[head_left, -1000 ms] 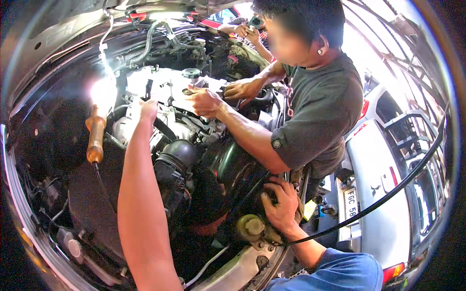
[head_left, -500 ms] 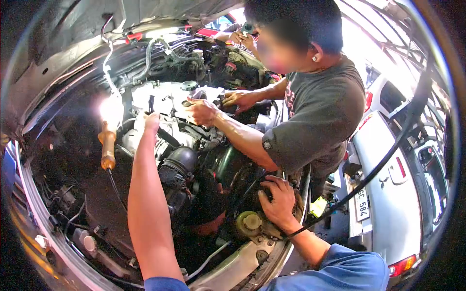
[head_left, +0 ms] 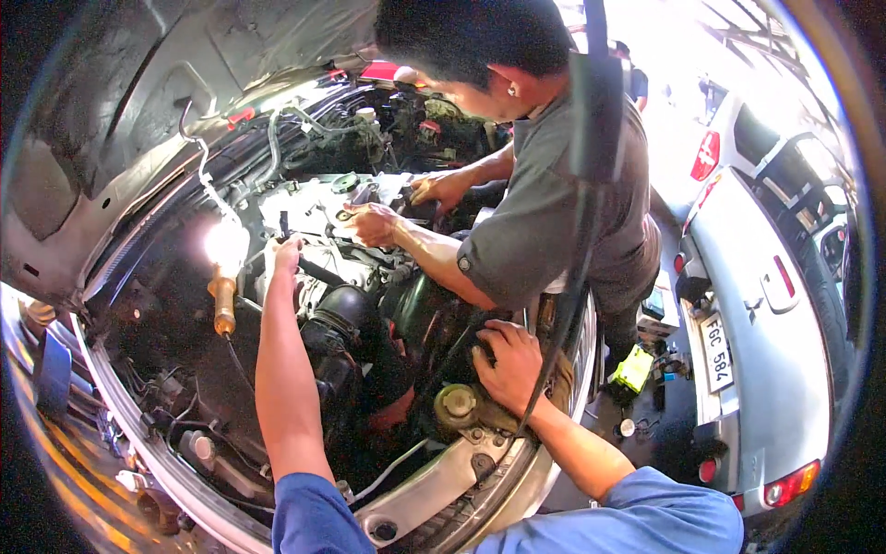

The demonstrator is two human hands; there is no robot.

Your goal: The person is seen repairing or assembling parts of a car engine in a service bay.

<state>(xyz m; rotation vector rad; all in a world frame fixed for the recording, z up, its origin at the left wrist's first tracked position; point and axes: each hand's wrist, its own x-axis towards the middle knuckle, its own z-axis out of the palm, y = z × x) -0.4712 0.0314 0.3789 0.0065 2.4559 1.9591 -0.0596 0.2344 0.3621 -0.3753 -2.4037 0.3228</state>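
Observation:
My left hand (head_left: 286,256) reaches far into the engine bay and is closed around a thin dark tool (head_left: 283,224) that stands upright on top of the pale engine (head_left: 309,205). My right hand (head_left: 507,364) lies near the car's front edge, its fingers curled over a black engine part (head_left: 454,343), just above a round yellowish cap (head_left: 457,403). A thin black cable (head_left: 563,319) runs past its wrist. A co-worker in a grey shirt (head_left: 554,212) leans in from the right, with both hands (head_left: 374,223) on the engine top close beyond my left hand.
A lit work lamp with an orange handle (head_left: 224,277) hangs at the left of the bay. The raised hood (head_left: 138,102) fills the upper left. A black air hose (head_left: 346,319) runs beside my left forearm. A silver car (head_left: 766,305) stands to the right, with tools on the dark floor (head_left: 637,369).
My view has shifted left and closer, showing more of the hood. My left hand stays on the tool and my right hand stays on the black part. The co-worker's hands moved slightly.

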